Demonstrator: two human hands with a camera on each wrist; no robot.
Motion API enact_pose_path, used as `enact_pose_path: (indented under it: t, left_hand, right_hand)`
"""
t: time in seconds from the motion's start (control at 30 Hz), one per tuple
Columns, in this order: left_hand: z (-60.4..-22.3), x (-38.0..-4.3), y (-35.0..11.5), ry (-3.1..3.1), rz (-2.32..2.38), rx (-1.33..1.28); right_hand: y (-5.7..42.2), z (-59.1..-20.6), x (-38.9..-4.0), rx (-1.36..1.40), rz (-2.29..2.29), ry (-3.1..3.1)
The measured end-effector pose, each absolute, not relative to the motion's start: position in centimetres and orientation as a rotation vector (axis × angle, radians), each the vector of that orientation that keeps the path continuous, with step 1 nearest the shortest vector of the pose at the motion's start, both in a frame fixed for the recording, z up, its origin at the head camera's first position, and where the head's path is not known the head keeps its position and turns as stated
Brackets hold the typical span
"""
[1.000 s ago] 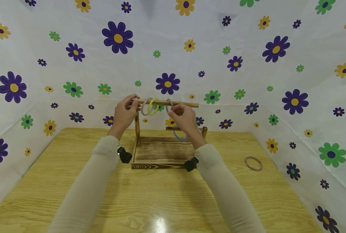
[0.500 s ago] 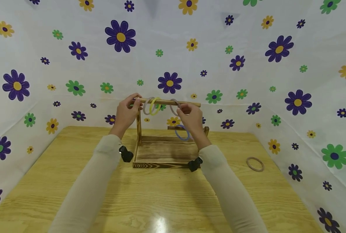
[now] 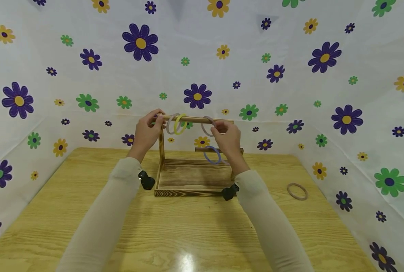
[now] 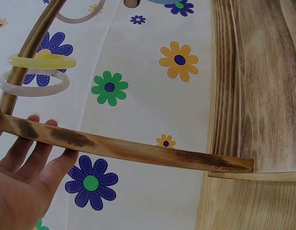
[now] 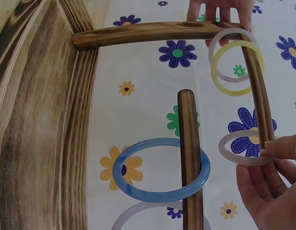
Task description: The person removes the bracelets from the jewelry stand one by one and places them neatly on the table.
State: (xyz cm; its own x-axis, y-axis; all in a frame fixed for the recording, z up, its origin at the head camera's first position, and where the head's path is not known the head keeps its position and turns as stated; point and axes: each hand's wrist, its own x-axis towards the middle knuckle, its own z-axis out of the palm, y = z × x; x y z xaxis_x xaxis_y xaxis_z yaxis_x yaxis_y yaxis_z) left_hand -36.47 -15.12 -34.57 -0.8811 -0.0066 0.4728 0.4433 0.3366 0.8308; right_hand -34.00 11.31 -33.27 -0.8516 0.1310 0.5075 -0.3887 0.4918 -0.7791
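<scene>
My left hand (image 3: 146,132) grips the wooden bangle stand (image 3: 188,193) at its upper left corner, where the post meets the upper rod (image 3: 195,119). Fingers of my right hand (image 3: 229,138) pinch a pale lilac bangle (image 5: 227,155), which encircles the upper rod near its right end. Closer to my left hand, a yellow bangle (image 5: 214,72) and another pale bangle (image 3: 169,126) hang side by side on that rod. From the shorter lower rod (image 5: 188,120) hangs a blue bangle (image 5: 157,195), with a pale one (image 5: 133,208) beside it, partly out of frame in the right wrist view.
A brownish bangle (image 3: 288,192) lies flat on the wood-grain table (image 3: 174,234), right of the stand. Behind and at both sides rises a white flower-printed cloth (image 3: 174,45). The stand's base is a shallow wooden tray.
My right hand has slid the pale lilac bangle rightward along the upper rod, toward its free end. My left hand keeps its hold at the corner. The view has shifted slightly.
</scene>
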Motion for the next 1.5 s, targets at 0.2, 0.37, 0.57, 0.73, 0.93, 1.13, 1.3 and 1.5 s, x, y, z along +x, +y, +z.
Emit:
enact_pose_path:
  t: [0.2, 0.37, 0.57, 0.73, 0.93, 1.13, 1.3, 1.5]
  left_hand:
    - [-34.6, -36.6, -15.2, -2.212, -1.564, -0.388]
    - [-34.7, -36.6, -15.2, -2.203, -1.571, -0.393]
    - [-34.6, -36.6, -15.2, -2.210, -1.570, -0.387]
    - [-34.6, -36.5, -15.2, -2.219, -1.568, -0.377]
    - [-34.4, -36.4, -15.2, -2.225, -1.566, -0.377]
    - [-34.2, -36.4, -15.3, -2.231, -1.567, -0.388]
    - [-34.2, -36.5, -15.3, -2.232, -1.566, -0.398]
    - [-34.2, -36.6, -15.3, -2.239, -1.564, -0.392]
  right_hand:
    - [11.7, -33.4, -34.0, 0.205, 1.343, -2.217]
    - [12.0, -33.6, -34.0, 0.203, 1.358, -2.199]
    - [12.3, -33.6, -34.1, 0.194, 1.346, -2.190]
    - [12.6, -33.6, -33.9, 0.202, 1.348, -2.175]
    - [12.9, -33.5, -33.9, 0.200, 1.350, -2.174]
    - [13.1, -33.5, -34.0, 0.216, 1.362, -2.162]
    - [13.1, -33.5, -34.0, 0.217, 1.365, -2.161]
    - [13.0, -33.5, -33.9, 0.202, 1.374, -2.170]
